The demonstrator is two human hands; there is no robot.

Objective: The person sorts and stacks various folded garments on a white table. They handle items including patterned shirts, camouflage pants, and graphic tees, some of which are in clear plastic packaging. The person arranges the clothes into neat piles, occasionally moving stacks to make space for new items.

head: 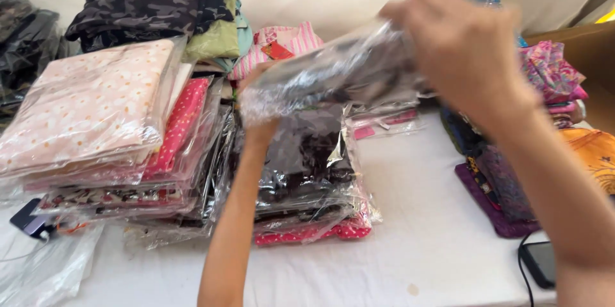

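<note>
— Above the middle of the frame, what are your hands on?

— Both of yours are on one clear plastic packet (333,73) with dark cloth inside. Your right hand (461,48), upper right of centre and blurred, is closed over the packet's right end from above. Your left hand (259,121) is mostly hidden behind the packet's left end; it seems to hold that end from below, but you cannot tell how the fingers sit.

— Where does the packet sit against the rest?

— Lifted, tilted down toward the left, hanging over a centre stack of bagged garments (307,179): dark pieces on top, pink dotted ones at the bottom. It looks clear of that stack.

— And around it?

— Left of frame, a taller stack (96,121) topped by a pale pink floral packet, with a pink dotted packet (179,128) showing at its right edge. Upper left, a heap of camouflage cloth (141,0) with green fabric (221,35) beside it. Upper centre, a pink striped piece (288,41). Right edge, loose purple and orange printed fabrics (506,192). Lower right corner, a dark phone (541,262) with a cable. Lower left, loose empty clear bags (45,268). All on a white table (416,217)
</note>
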